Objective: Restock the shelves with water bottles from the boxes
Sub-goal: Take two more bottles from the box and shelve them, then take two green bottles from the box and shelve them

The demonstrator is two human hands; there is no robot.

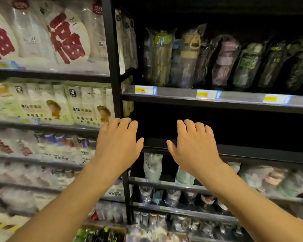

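Both hands reach forward, palms down, to the front edge of a dark shelf (252, 152) in the right-hand bay. The left hand (117, 144) is by the shelf's left end, just right of the black post (112, 67) that splits the two bays. The right hand (194, 145) is just beside it, the two thumbs near each other but apart. On each hand the fingers are spread a little and loosely bent, and they hold nothing. The fingertips pass over the shelf's front edge into the dark space behind; whether they touch the shelf I cannot tell.

The bottles (187, 58) are on the shelf above, each in a clear wrapper, in a row from the left end to the right, leaning against one another. Along that shelf's front rail (178, 94) sit three yellow price tags (145, 90). More wrapped bottles (152, 166) stand on the shelves below the hands, blurred.

In the left bay, white packs (66, 39) with large red characters fill the top shelf. Pale packs (87, 105) with a mushroom picture stand on the one under it. At the bottom edge of the view is what looks like the brown rim of a box (120, 230), its contents too blurred to name.
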